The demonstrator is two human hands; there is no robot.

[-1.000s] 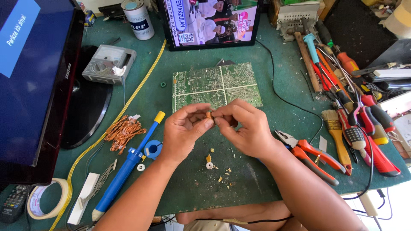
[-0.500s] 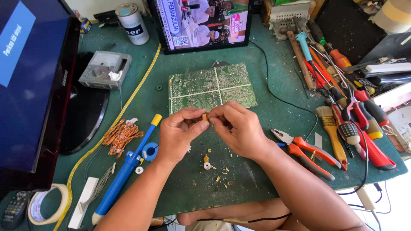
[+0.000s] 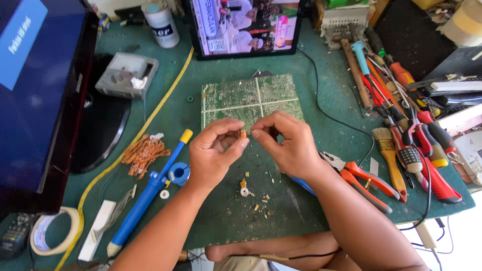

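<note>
My left hand [image 3: 215, 152] and my right hand [image 3: 286, 143] meet over the green mat, just in front of a green circuit board [image 3: 248, 98]. Between the fingertips of both hands is a small copper-coloured coil part [image 3: 243, 133], pinched from the left and the right. Under the hands lie small scraps and a tiny white ring [image 3: 244, 191] on the mat. A blue desoldering pump with a yellow tip [image 3: 150, 188] lies left of my left hand, beside a small blue spool [image 3: 178, 173].
A tangle of copper wire [image 3: 144, 153] lies at the left. Red-handled pliers [image 3: 359, 178], a brush [image 3: 391, 160] and several screwdrivers [image 3: 401, 100] crowd the right. A screen [image 3: 246, 25] stands behind the board, a large monitor [image 3: 40, 90] at the left, tape roll [image 3: 50, 232] in front.
Both hands stay together on the small coil; the fingers have shifted slightly. The view has tilted a little, nothing else on the mat moved.
</note>
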